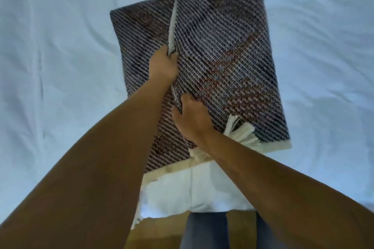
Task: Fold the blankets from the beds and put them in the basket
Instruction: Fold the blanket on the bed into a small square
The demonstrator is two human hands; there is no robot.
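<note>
A dark woven blanket (pixel 226 50) with reddish stripes and cream fringe lies partly folded on the white bed sheet (pixel 60 66). Its right half is lifted up over the left half, which lies flat. My left hand (pixel 163 64) pinches the raised long edge higher up. My right hand (pixel 191 119) grips the same edge nearer to me, close to the cream tassels. No basket is in view.
The white sheet spreads wrinkled on both sides of the blanket. The bed's near edge (pixel 182 204) runs below the blanket, with wooden floor (pixel 157 232) and my legs in grey trousers (pixel 204 230) beneath it.
</note>
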